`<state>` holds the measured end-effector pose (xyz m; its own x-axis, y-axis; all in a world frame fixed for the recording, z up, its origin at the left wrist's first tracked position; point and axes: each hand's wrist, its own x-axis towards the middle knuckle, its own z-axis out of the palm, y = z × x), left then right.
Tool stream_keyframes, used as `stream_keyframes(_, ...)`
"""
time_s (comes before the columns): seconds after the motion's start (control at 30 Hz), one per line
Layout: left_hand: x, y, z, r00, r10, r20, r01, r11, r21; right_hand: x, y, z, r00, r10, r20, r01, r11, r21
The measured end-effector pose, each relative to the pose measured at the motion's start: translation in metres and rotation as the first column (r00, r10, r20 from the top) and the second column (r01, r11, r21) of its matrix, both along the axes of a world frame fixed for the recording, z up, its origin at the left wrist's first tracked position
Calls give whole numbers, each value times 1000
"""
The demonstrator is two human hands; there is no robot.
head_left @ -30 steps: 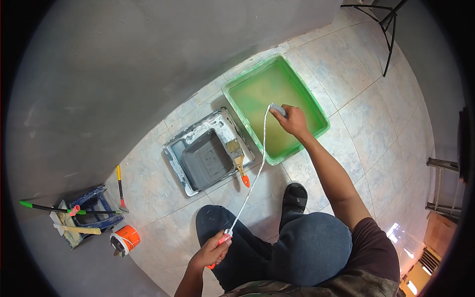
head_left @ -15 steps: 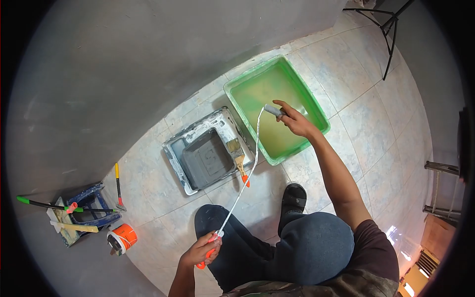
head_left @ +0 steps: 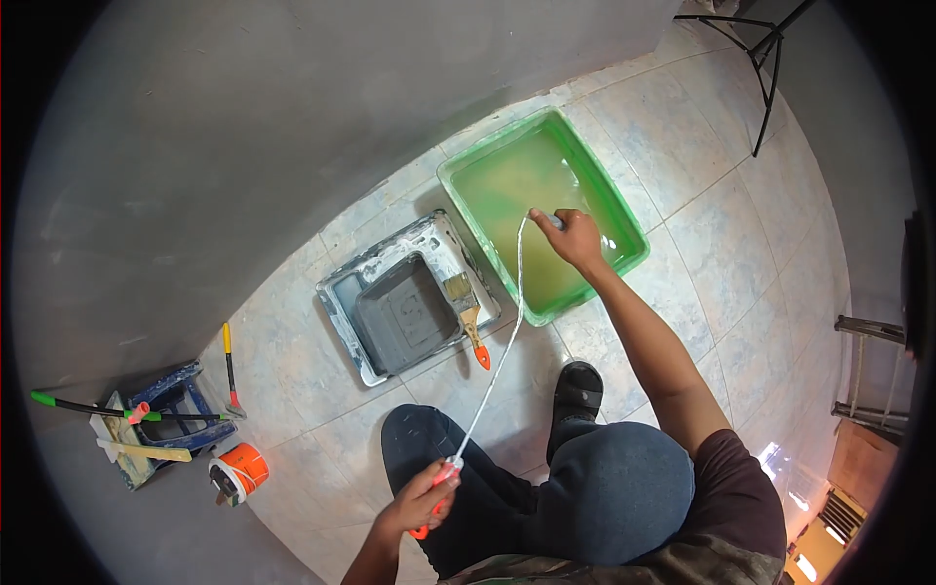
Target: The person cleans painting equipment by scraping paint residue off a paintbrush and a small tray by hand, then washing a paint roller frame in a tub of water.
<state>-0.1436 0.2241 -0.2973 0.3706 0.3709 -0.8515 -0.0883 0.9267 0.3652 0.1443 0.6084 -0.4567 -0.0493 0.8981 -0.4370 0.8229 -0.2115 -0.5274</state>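
My left hand [head_left: 419, 502] is closed around the red-orange handle [head_left: 446, 473] of a small paint roller, above my left knee. The roller's long thin metal rod [head_left: 520, 283] runs up to my right hand [head_left: 577, 239]. My right hand is wrapped around the grey roller cover [head_left: 556, 222], which is partly hidden by my fingers. Below it stands a green basin [head_left: 606, 185] of cloudy water. Beside the basin, a paint-smeared white tray [head_left: 450, 244] bears a grey square container [head_left: 402, 317]. A paintbrush [head_left: 468, 310] with an orange-tipped handle lies across the tray's edge.
At the left are a blue step stool [head_left: 190, 375] with tools on it, a yellow-handled scraper [head_left: 230, 366] and an orange bucket [head_left: 241, 468]. A grey wall [head_left: 244, 146] runs behind the tray. Black tripod legs [head_left: 765, 73] stand at the upper right.
My right hand has turned and closed around the roller cover; its fingers were more spread before. My left hand has shifted slightly right with the handle.
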Motion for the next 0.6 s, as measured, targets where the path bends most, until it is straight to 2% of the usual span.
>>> stream_keyframes(0.03, 11, -2, -3, 992, 96, 77, -95, 995, -18, -3, 4, -6, 1000, -1, 0, 1, 1000, 3)
stream_keyframes(0.07, 23, -2, -5, 970, 192, 151, -188, 981, -44, -6, 7, -21, 995, 64, 77, -74, 989, 130)
stream_keyframes(0.1, 38, 1, -7, 972, 192, 133, -192, 981, -12, -8, 9, -38, 980, 119, 160, -156, 957, 246)
stream_keyframes(0.13, 53, 9, -9, 972, 194, 131, -194, 981, -15, -8, 11, -54, 980, 120, 158, -157, 957, 244)
stream_keyframes(0.2, 77, 33, -18, 949, 282, 139, -287, 958, 15, -8, 14, -84, 928, 150, 340, -329, 757, 565)
stream_keyframes(0.23, 84, 44, -24, 950, 281, 137, -286, 958, 19, -9, 16, -97, 929, 149, 337, -327, 755, 568)
stream_keyframes(0.3, 96, 66, -36, 932, 319, 171, -311, 948, -74, -9, 21, -111, 949, 291, 119, -314, 896, 313)
stream_keyframes(0.33, 102, 78, -40, 932, 319, 175, -311, 948, -73, -9, 22, -116, 949, 291, 123, -315, 896, 313)
stream_keyframes(0.4, 112, 98, -48, 950, 287, 125, -281, 958, -58, -11, 24, -118, 956, 260, 139, -282, 944, 173)
stream_keyframes(0.5, 125, 113, -63, 962, 265, 67, -263, 964, -30, -9, 43, -120, 951, 227, 208, -267, 945, 188)
stream_keyframes(0.53, 128, 116, -66, 963, 262, 62, -260, 965, -33, -9, 50, -120, 953, 224, 204, -263, 947, 185)
stream_keyframes(0.6, 134, 122, -66, 969, 244, 40, -243, 970, -19, -7, 60, -114, 955, 255, 149, -266, 962, 61)
